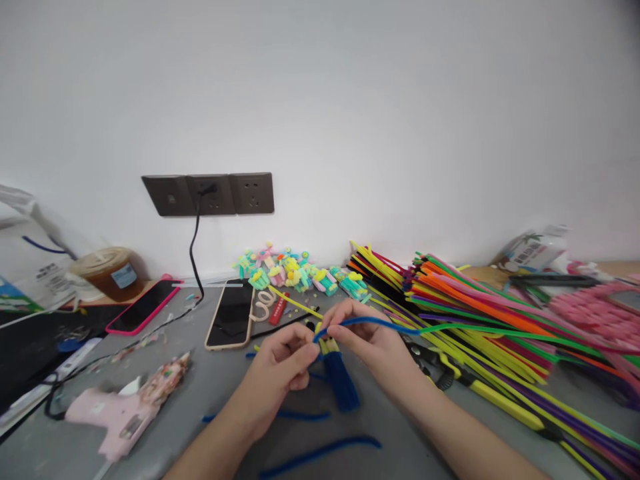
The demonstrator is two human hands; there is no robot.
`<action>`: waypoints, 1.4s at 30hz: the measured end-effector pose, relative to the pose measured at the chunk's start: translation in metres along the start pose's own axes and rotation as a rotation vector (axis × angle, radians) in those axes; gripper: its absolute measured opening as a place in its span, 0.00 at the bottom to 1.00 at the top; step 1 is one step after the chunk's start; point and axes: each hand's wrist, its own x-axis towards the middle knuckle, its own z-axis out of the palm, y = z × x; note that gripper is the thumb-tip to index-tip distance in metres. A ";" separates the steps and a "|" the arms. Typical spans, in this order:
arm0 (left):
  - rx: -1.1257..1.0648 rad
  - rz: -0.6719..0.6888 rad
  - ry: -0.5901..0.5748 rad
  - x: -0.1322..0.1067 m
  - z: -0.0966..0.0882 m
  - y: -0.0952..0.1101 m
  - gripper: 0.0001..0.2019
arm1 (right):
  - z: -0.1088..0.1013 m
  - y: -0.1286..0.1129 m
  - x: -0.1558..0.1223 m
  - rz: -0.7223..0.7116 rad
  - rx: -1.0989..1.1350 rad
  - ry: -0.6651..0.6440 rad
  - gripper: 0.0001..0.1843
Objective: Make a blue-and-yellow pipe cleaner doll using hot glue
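A blue pipe cleaner (373, 321) runs between my two hands at the middle of the table, its far part trailing right over a green one. My left hand (283, 363) pinches its left end between thumb and fingertips. My right hand (367, 337) grips it a little further right, fingers curled and thumb pressed down. Just below my fingers sits a bundle of short dark blue pieces (343, 383) with yellow at its top; whether a hand touches it I cannot tell. Loose cut blue pipe cleaners (320, 457) lie nearer to me.
Colourful pipe cleaners (480, 313) spread on the right, with yellow-handled pliers (505, 402) beside them. At left lie a pink glue gun (120, 413), a pink-cased phone (146, 307) and a drink cup (113, 273). Another phone (231, 313) and small pastel figures (300, 270) are near the wall.
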 end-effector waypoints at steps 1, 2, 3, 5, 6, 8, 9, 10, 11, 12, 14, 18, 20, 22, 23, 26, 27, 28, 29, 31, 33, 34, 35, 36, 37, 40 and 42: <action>-0.004 0.021 0.033 0.000 0.000 0.001 0.18 | 0.000 -0.001 0.000 -0.029 -0.031 0.019 0.13; -0.007 0.039 0.062 0.001 0.000 0.001 0.19 | 0.000 -0.002 -0.001 -0.058 -0.059 0.032 0.12; -0.012 0.053 0.086 0.001 0.000 0.002 0.19 | 0.000 -0.002 -0.002 -0.080 -0.085 0.042 0.12; -0.029 0.068 0.131 0.002 0.000 0.002 0.19 | 0.000 -0.003 -0.003 -0.112 -0.118 0.051 0.11; -0.039 0.078 0.153 0.003 0.000 0.002 0.20 | 0.001 -0.002 -0.003 -0.132 -0.125 0.044 0.10; -0.060 0.105 0.182 0.003 0.000 0.001 0.20 | 0.003 0.000 -0.004 -0.178 -0.131 0.010 0.10; -0.072 0.118 0.188 0.003 0.000 0.000 0.20 | 0.004 0.000 -0.004 -0.196 -0.135 -0.010 0.10; -0.087 0.127 0.189 0.004 0.001 0.000 0.20 | 0.005 0.001 -0.004 -0.207 -0.142 -0.029 0.10; -0.105 0.130 0.188 0.004 0.001 -0.001 0.20 | 0.006 0.002 -0.004 -0.206 -0.151 -0.045 0.10; -0.127 0.127 0.184 0.004 0.002 -0.002 0.20 | 0.006 0.003 -0.005 -0.199 -0.159 -0.060 0.10; -0.173 0.105 0.177 0.004 0.002 -0.003 0.20 | 0.006 0.003 -0.005 -0.185 -0.161 -0.086 0.10; -0.221 0.048 0.161 0.004 0.002 -0.002 0.19 | 0.005 0.003 -0.006 -0.152 -0.154 -0.059 0.10; -0.215 0.029 0.149 0.004 0.002 -0.001 0.19 | 0.004 0.003 -0.006 -0.121 -0.152 -0.006 0.09; -0.201 0.014 0.128 0.003 0.003 -0.001 0.20 | 0.004 0.004 -0.005 -0.095 -0.143 0.022 0.08; -0.190 0.005 0.115 0.003 0.004 -0.001 0.20 | 0.004 0.004 -0.005 -0.086 -0.139 0.023 0.09; -0.130 0.000 0.082 0.002 0.004 -0.004 0.19 | 0.003 0.004 -0.003 -0.070 -0.140 0.002 0.09; -0.101 0.004 0.075 0.002 0.004 -0.004 0.18 | 0.002 0.004 -0.003 -0.070 -0.140 -0.005 0.09; -0.070 0.008 0.073 0.002 0.004 -0.005 0.18 | 0.002 0.003 -0.002 -0.070 -0.139 -0.013 0.09; -0.040 0.015 0.075 0.002 0.003 -0.005 0.18 | 0.002 0.003 -0.002 -0.070 -0.136 -0.024 0.10; 0.005 0.034 0.095 0.002 0.002 -0.006 0.18 | 0.001 0.003 -0.001 -0.076 -0.128 -0.052 0.11; 0.015 0.052 0.127 0.003 0.002 -0.006 0.18 | 0.001 0.003 -0.001 -0.089 -0.123 -0.069 0.12; 0.004 0.058 0.143 0.003 0.002 -0.006 0.19 | 0.002 0.004 -0.002 -0.099 -0.125 -0.070 0.11; -0.015 0.060 0.156 0.003 0.002 -0.006 0.19 | 0.002 0.005 -0.002 -0.115 -0.129 -0.070 0.11; -0.040 0.060 0.169 0.003 0.002 -0.006 0.19 | 0.002 0.005 -0.002 -0.134 -0.136 -0.073 0.11; -0.068 0.059 0.180 0.003 0.003 -0.006 0.19 | 0.003 0.007 -0.002 -0.159 -0.138 -0.081 0.11; -0.136 0.050 0.196 0.003 0.004 -0.007 0.20 | 0.004 0.010 -0.002 -0.221 -0.126 -0.092 0.11; -0.150 0.042 0.182 0.003 0.004 -0.007 0.20 | 0.005 0.012 -0.002 -0.231 -0.121 -0.077 0.11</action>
